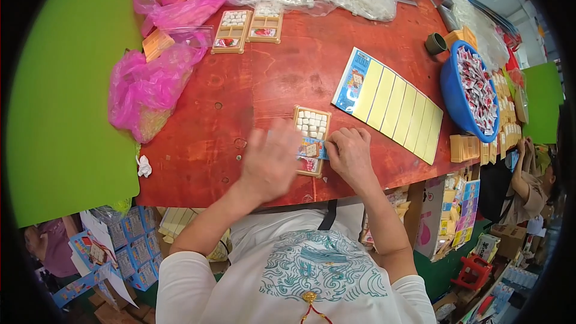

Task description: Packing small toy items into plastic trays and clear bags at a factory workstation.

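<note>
The left hand (270,159) is blurred and lies palm down with the fingers spread loosely. It covers the left edge of a small tan tray (312,138) on the red table (270,78). Whether its fingertips press the tray or only hover over it cannot be told.

The right hand (351,156) is curled. Its thumb and fingertips pinch the right end of a small blue printed label (312,149), which lies across the middle of the tray. The tray sits between the two hands, directly in front of the person. The compartments beyond the label hold small white pieces (312,123).

Beyond the right hand, further out on the table, lies a long sheet of yellow strips (396,105) with a blue printed end. To the right of that sheet stands a blue bowl (451,93) filled with small red-and-white packets. Just right of the right hand, at the table edge, stand stacked tan trays (465,147).

Far beyond the left hand lie two more filled trays (246,30), side by side. Pink plastic bags (150,84) lie to the left of the left hand, well apart from it.
</note>
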### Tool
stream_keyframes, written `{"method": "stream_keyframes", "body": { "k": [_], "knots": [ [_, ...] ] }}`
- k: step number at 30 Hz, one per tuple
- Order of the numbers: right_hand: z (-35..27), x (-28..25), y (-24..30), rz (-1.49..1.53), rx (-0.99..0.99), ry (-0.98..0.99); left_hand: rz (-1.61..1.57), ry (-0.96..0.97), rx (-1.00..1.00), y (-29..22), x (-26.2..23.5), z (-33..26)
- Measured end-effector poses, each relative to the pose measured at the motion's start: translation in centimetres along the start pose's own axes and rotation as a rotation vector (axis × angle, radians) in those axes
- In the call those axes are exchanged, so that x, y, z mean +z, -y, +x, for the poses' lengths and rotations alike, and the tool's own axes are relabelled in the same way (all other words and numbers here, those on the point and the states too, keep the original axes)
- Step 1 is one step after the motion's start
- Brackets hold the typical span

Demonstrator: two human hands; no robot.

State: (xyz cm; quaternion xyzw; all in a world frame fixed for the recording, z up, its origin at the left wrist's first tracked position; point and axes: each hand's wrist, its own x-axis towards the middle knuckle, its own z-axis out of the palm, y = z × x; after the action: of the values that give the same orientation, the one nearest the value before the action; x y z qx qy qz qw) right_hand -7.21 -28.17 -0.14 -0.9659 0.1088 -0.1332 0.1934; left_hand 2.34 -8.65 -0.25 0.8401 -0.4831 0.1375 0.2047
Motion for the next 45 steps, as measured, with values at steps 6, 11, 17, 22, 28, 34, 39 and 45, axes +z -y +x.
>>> {"method": "stream_keyframes", "body": {
  "k": [6,11,17,22,28,34,39,45],
  "knots": [
    [0.1,-0.5,-0.9,0.052,0.035,0.028,-0.098,0.250,0.224,-2.3,1.9,-0.8],
    [1.4,-0.5,-0.3,0.158,0.248,-0.225,-0.118,0.278,0.211,-2.2,2.1,-1.2],
    [3.6,0.5,0.1,-0.082,-0.054,-0.061,-0.114,0.326,0.216,-2.6,1.7,-1.9],
    [3.6,0.8,-0.2,-0.028,-0.094,0.066,-0.110,0.339,0.238,-3.1,1.1,-3.6],
    [3.8,-0.6,0.2,0.204,0.135,0.348,-0.064,0.335,0.297,-3.2,0.6,-5.0],
    [4.1,-1.4,0.3,0.303,0.223,0.497,-0.056,0.334,0.355,-3.3,0.6,-5.4],
    [3.6,-2.1,0.0,0.344,0.169,0.550,-0.019,0.305,0.397,-3.3,0.6,-5.7],
    [1.4,-1.1,-1.4,0.983,0.239,0.485,-0.113,0.217,0.395,-3.3,0.2,-5.6]
  ]
}}
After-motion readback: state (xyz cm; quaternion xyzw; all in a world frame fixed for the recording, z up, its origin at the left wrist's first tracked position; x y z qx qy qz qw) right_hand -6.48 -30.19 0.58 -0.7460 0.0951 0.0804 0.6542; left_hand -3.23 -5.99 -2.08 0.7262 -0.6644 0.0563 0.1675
